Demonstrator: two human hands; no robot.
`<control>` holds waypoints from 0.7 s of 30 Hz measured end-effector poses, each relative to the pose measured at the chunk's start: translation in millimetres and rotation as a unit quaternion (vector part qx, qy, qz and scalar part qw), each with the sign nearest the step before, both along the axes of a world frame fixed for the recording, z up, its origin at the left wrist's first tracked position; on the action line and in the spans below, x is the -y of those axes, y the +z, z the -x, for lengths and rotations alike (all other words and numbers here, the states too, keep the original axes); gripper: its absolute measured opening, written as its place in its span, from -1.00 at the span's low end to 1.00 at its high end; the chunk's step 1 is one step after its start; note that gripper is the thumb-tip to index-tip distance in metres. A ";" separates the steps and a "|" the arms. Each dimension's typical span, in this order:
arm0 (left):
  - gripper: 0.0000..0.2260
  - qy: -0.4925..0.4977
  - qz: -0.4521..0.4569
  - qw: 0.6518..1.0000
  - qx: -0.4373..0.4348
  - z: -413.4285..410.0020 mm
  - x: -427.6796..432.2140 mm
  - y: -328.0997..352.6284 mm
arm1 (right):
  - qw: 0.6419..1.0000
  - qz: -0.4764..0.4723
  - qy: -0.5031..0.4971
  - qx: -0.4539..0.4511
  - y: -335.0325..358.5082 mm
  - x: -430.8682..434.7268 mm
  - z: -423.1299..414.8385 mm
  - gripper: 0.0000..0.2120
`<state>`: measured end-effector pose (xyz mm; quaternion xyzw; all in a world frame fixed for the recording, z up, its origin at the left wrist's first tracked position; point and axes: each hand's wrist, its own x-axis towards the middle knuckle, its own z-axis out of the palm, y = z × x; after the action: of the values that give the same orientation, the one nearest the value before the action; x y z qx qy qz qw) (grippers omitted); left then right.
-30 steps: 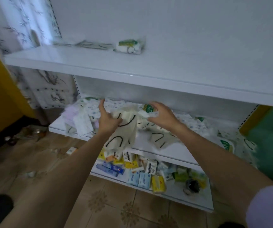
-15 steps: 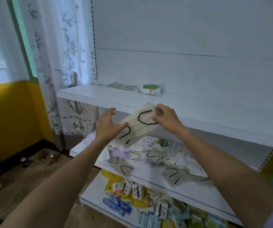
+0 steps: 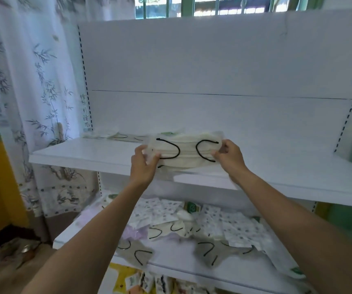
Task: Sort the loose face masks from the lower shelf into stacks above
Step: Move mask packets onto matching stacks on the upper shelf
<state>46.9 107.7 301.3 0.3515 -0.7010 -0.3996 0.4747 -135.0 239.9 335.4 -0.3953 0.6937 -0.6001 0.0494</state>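
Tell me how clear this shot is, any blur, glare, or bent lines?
Head view: backlit, the window blown out at top; the held cream mask is fairly sharp, its black loops legible; the right edge smears with motion blur; the shelf uprights lean rather than stand vertical, likely wide-angle distortion; loose masks below look soft.

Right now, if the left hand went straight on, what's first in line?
The left hand pinches the beige mask; beyond it, probably the green-labelled packet at the back of the upper shelf. Depth unclear.

Held mask (image 3: 189,151) above upper shelf (image 3: 277,177), loose masks (image 3: 192,225) below.
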 end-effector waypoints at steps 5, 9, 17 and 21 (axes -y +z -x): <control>-0.32 -0.067 -0.017 0.997 -0.026 39.3 15.6 11.3 | 1.000 0.009 -0.012 -0.005 9.0 0.2 37.0 -0.86; -0.36 -0.089 0.015 0.996 0.019 64.8 26.0 17.5 | 1.000 -0.006 -0.018 0.007 4.9 5.0 59.9 -0.80; -0.25 -0.118 0.050 0.987 0.101 75.7 29.9 11.2 | 0.993 -0.115 0.025 0.035 -21.1 9.0 81.4 -0.61; -0.20 -0.129 0.032 0.981 0.141 74.4 31.5 10.6 | 0.995 -0.061 -0.011 0.075 -19.0 12.1 78.1 -0.88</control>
<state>-27.5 76.2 311.9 0.2953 -0.8126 -0.3819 0.3265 -213.1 227.8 316.4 -0.3378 0.7279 -0.5848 0.1189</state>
